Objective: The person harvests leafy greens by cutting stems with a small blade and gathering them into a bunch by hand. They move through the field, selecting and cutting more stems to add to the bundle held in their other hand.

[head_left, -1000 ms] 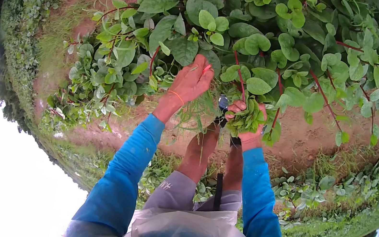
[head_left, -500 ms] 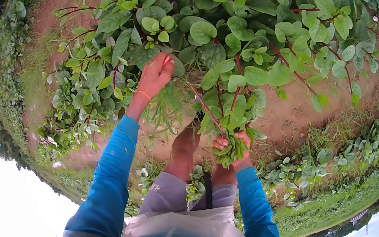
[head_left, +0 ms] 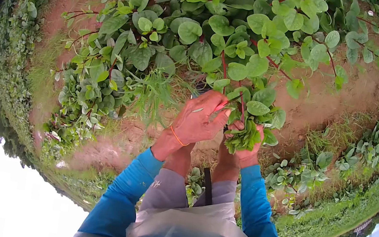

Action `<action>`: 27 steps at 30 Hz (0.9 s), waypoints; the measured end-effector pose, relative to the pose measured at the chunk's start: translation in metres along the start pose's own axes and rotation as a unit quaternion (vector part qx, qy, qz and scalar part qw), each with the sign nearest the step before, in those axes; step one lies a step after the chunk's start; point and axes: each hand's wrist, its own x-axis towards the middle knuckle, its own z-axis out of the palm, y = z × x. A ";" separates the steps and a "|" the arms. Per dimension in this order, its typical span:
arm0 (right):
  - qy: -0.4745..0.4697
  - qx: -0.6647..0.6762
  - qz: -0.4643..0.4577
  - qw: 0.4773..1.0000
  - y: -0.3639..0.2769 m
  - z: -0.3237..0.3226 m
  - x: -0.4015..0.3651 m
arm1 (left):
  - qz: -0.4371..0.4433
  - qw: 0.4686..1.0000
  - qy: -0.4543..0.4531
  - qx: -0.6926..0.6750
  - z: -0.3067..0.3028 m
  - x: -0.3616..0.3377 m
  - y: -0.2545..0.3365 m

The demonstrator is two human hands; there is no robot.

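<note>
My right hand (head_left: pixel 249 146) is closed round a bunch of Malabar spinach (head_left: pixel 243 138), its leaves fanning out above and below the fist. My left hand (head_left: pixel 201 118), with an orange band at the wrist, is closed on a small red tool (head_left: pixel 221 106), mostly hidden by the fingers. It has come right beside the bunch, its fingertips close to the red stems above my right fist. Red-stemmed Malabar spinach plants (head_left: pixel 222 26) spread just beyond both hands.
Another leafy clump (head_left: pixel 106 58) grows to the left, with narrow grass (head_left: pixel 154 92) beside it. Brown soil (head_left: pixel 296 116) lies to the right. Further rows of plants (head_left: pixel 364 148) run along both sides. A translucent sheet (head_left: pixel 192 235) covers my lap.
My left hand has moved right and down, from the leaves at the left to the stems by my right hand, keeping the red tool. My right hand still grips the bunch, raised slightly.
</note>
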 end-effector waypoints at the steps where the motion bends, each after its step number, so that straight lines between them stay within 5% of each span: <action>1: -0.040 -0.013 0.008 0.999 -0.002 0.001 0.017 | -0.022 0.999 -0.028 0.011 0.012 -0.004 0.000; 5: 0.055 -0.055 -0.066 0.995 0.009 0.047 0.053 | -0.048 0.999 -0.010 0.007 0.057 -0.031 -0.001; 7: -0.049 -0.140 0.081 0.986 0.006 0.061 0.052 | -0.125 0.991 0.018 0.037 0.065 -0.040 0.007; 8: 0.040 -0.183 -0.027 0.982 0.004 0.062 0.051 | -0.130 0.991 0.025 0.036 0.067 -0.045 0.010; 9: 0.041 -0.188 -0.020 0.981 -0.004 0.052 0.051 | -0.103 0.993 0.016 0.050 0.068 -0.050 0.011; 11: -0.077 -0.090 0.126 0.985 -0.027 0.023 0.046 | -0.081 0.995 0.015 0.061 0.069 -0.058 0.010; 12: 0.016 -0.087 0.115 0.989 -0.031 0.023 0.039 | -0.076 0.997 -0.029 0.019 0.069 -0.059 0.008; 15: 0.007 -0.072 0.137 0.988 -0.047 0.029 0.024 | -0.044 0.996 -0.028 -0.068 0.061 -0.050 -0.010; 17: 0.033 -0.062 0.160 0.985 -0.054 0.028 0.021 | -0.188 0.982 0.020 -0.024 0.049 -0.030 -0.030; 19: 0.039 -0.072 0.167 0.982 -0.063 0.009 0.022 | -0.231 0.970 0.057 0.045 0.037 0.001 -0.048; 27: 0.021 -0.084 0.172 0.981 -0.057 -0.009 0.024 | -0.157 0.959 -0.045 0.234 0.036 0.084 -0.096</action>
